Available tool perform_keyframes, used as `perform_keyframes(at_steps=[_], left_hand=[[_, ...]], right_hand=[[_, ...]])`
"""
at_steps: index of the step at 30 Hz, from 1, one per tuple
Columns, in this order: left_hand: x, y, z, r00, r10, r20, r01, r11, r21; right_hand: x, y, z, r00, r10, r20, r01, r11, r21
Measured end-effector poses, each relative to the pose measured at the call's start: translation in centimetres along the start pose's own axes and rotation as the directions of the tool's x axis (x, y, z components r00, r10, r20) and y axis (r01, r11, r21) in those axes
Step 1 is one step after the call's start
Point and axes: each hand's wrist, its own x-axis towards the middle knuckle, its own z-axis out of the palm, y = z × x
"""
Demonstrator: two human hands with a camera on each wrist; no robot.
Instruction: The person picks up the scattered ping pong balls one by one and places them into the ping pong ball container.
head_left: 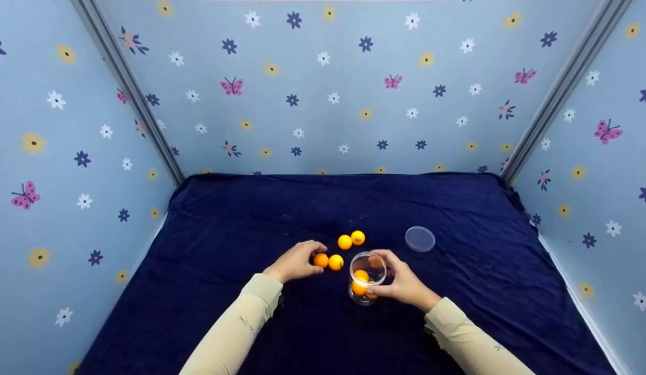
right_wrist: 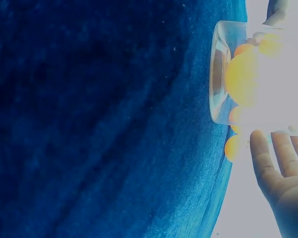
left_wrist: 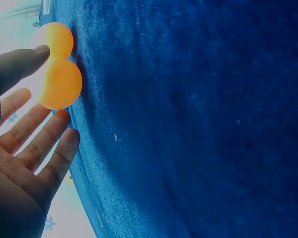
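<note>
**Balls into jar: loading step, four still loose**

Blue wallpaper with flowers and butterflies (head_left: 232, 86) boxes in a surface draped in dark navy cloth (head_left: 250, 219).

- Clear jar (head_left: 367, 278): upright at centre front, at least two orange balls inside (head_left: 360, 281); the glare in your right wrist view hides the exact count.
- Right hand (head_left: 401, 284): your fingers curl round the jar's side, steadying it.
- Left hand (head_left: 297, 260): your fingers close over the nearest loose ball (head_left: 321, 260); whether it is lifted off the cloth, I cannot tell.
- Neighbouring ball (head_left: 336, 262): touching the first.
- Far pair of balls (head_left: 351, 240): just behind, side by side.
- Lid (head_left: 420, 238): lying flat, well apart to the right.

Next move likely calls for you to carry the pinched ball over the jar mouth while your right hand keeps the jar from tipping.
</note>
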Motion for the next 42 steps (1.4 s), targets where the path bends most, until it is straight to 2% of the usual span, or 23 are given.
perform_keyframes(at_steps=[10,17,34,42], left_hand=[[0.38,-0.23,0.34,1.000,-0.022,0.013,0.021,0.997,0.079],[0.40,-0.13,0.41,0.999,-0.034,0.003,0.034,0.997,0.067],[0.52,-0.21,0.58,1.000,-0.020,0.002,0.020,0.997,0.070],[0.51,-0.04,-0.03,1.000,-0.018,-0.013,0.019,0.998,0.062]], right_hand=[[0.01,-0.03,-0.04,1.000,-0.003,0.002,0.003,1.000,0.004],[-0.01,-0.28,0.04,1.000,-0.003,0.002,0.003,1.000,-0.001],[0.02,-0.22,0.02,1.000,-0.007,-0.003,0.007,1.000,-0.002],[-0.02,-0.24,0.03,1.000,-0.008,-0.001,0.008,1.000,-0.009]])
